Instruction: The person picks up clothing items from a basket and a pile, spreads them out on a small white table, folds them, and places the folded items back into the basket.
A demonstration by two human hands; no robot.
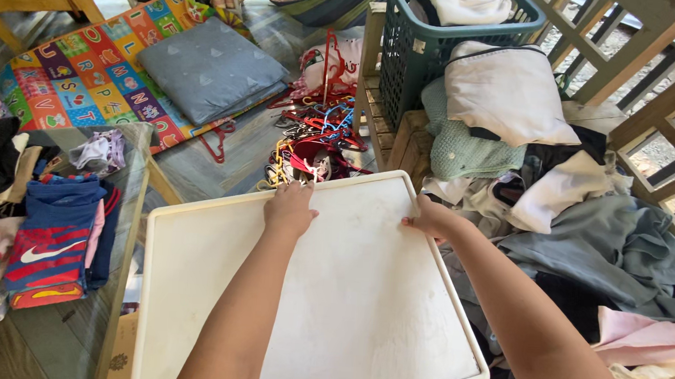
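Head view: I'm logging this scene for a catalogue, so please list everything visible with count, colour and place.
Table top: one, white, square with raised rim, centre.
Laundry basket: one, teal, top centre, holding white cloth.
Loose clothes pile: many, white, green, grey, black, pink, right.
Clothes hangers: a tangled heap, mostly red, some blue and yellow, on the floor beyond the table.
Cushion: one, grey, on the play mat.
Play mat: one, multicoloured letter tiles, upper left.
Folded clothes: a stack, blue and red on top, on the glass table at left.
Left hand: on the table's far edge.
Right hand: grip on the table's far right rim.
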